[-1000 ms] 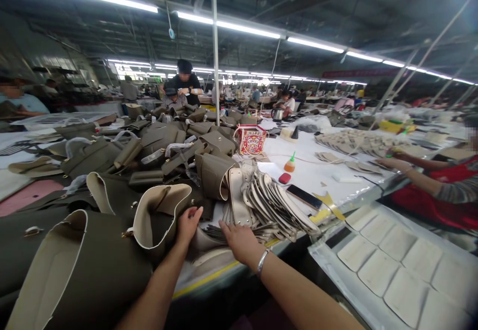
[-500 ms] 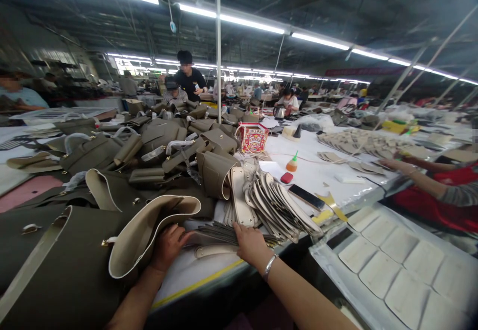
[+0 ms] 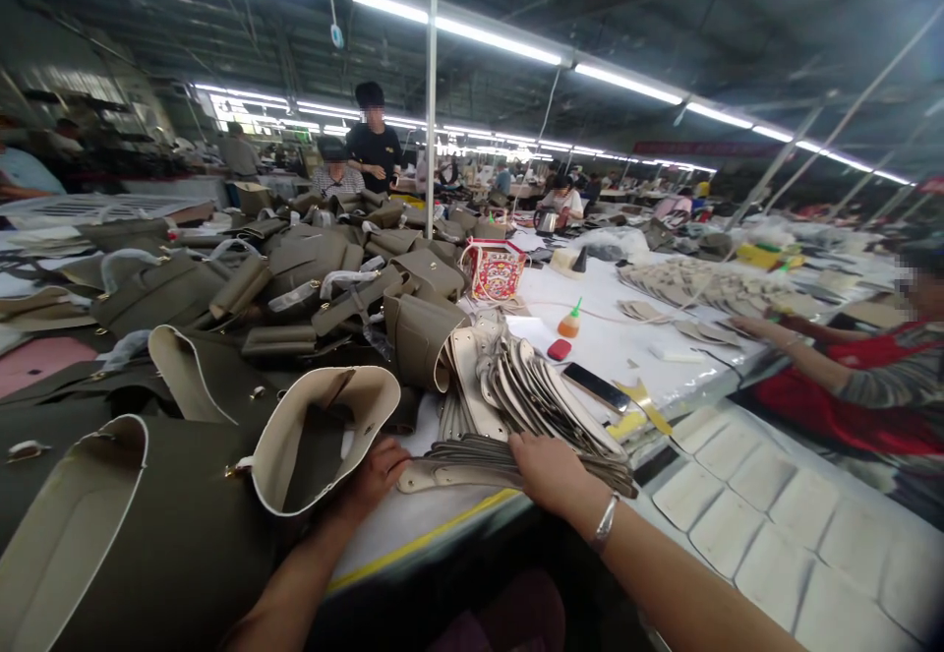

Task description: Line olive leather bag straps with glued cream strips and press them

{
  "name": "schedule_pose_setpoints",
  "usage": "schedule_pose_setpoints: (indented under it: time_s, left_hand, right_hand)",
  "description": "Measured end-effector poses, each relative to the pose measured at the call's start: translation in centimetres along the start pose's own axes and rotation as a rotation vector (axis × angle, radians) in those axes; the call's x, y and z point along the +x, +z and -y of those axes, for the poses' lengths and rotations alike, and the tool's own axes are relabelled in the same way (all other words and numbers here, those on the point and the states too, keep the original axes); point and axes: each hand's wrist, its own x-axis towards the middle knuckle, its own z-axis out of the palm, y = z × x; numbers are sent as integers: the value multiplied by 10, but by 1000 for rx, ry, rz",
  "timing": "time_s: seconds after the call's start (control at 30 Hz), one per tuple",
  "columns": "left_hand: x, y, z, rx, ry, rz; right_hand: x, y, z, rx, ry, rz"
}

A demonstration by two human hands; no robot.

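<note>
Touching beige straps (image 3: 457, 473), right hand (image 3: 550, 470), left hand (image 3: 376, 475) by bag (image 3: 184, 544) (banner (image 3: 700, 148) illegible)

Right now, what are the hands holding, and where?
Left hand seems to grip the curled bag panel at its rim; right hand lies flat on the strap stack.

left hand (image 3: 373, 480) at 7 o'clock, under curled olive bag panel (image 3: 324, 436) | right hand (image 3: 550, 470) at 5 o'clock, flat on cream strap stack (image 3: 508, 460) | phone (image 3: 596, 387) at 3 o'clock on white table (image 3: 626, 337)
</note>
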Motion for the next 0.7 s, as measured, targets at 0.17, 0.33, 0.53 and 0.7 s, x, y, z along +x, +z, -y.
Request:
schedule_pose_setpoints:
  time_s: [0.17, 0.33, 0.53, 0.7]
  left_hand:
    - [7, -13, -2, -70, -63, -215]
    - [4, -24, 10, -339, -272, -307]
    - [-5, -2, 17, -219, -457, -553]
    - [-1, 26, -14, -219, -470, -512]
  right_hand:
    - [-5, 0, 12, 42, -38, 14]
    - [16, 22, 54, 106, -61, -117]
    - [42, 48, 70, 129, -3, -107]
    - [41, 44, 61, 170, 20, -86]
